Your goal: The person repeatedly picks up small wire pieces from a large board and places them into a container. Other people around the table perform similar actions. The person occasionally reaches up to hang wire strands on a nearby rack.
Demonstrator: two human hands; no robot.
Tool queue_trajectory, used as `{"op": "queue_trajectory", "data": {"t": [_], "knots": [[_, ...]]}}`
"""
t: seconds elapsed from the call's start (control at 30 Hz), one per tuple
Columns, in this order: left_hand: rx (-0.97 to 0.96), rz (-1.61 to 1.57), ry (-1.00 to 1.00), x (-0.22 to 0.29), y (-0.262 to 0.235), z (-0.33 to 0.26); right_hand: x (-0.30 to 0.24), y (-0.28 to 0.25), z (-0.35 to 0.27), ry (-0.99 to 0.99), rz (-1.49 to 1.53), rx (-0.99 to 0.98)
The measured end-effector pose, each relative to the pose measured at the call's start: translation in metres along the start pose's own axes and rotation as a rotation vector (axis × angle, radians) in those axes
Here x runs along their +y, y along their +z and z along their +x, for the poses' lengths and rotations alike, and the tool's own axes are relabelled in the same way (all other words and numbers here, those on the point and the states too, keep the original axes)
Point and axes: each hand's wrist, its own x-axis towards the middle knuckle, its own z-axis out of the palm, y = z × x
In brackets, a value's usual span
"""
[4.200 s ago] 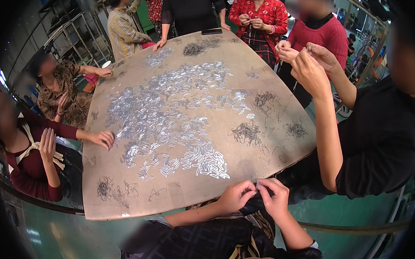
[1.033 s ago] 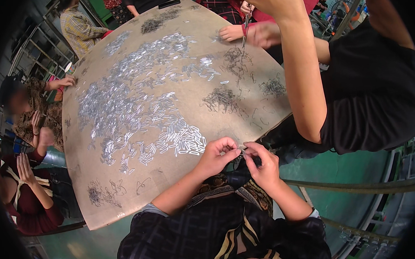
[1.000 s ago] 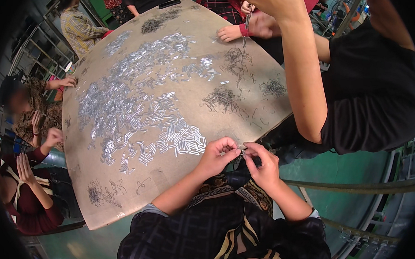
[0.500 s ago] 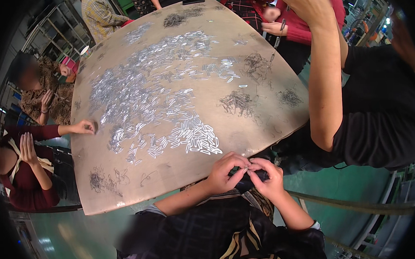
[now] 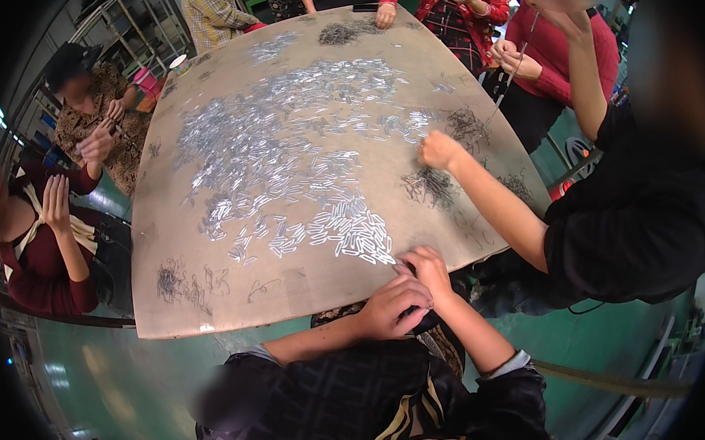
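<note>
A worker's right hand rests beside loose silver loops at the table's near edge, the left hand curled, both grips unreadable, with loops and dark wire heaps toward the right edge suggesting much remains.

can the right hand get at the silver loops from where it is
Yes, it seems: the right hand is over the table, right beside the closest silver loops, and nothing visible blocks the way.

A workshop: green floor, metal racks, large table strewn with silvery pieces
</note>
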Motion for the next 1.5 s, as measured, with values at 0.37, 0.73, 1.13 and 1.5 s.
{"op": "queue_trajectory", "data": {"t": [0.37,0.73,1.13,1.5], "knots": [[0.014,0.019,-0.027,0.000,0.004,-0.003,0.011,0.021,0.010,0.093,0.076,-0.056],[-0.003,-0.036,-0.088,-0.003,0.013,0.001,-0.012,-0.065,-0.023,0.501,0.844,0.090],[0.019,-0.029,-0.184,-0.001,0.016,0.011,-0.051,-0.105,-0.042,0.301,0.507,0.161],[0.014,-0.007,-0.196,-0.002,0.022,0.011,-0.059,-0.109,-0.050,0.163,0.383,0.209]]}}
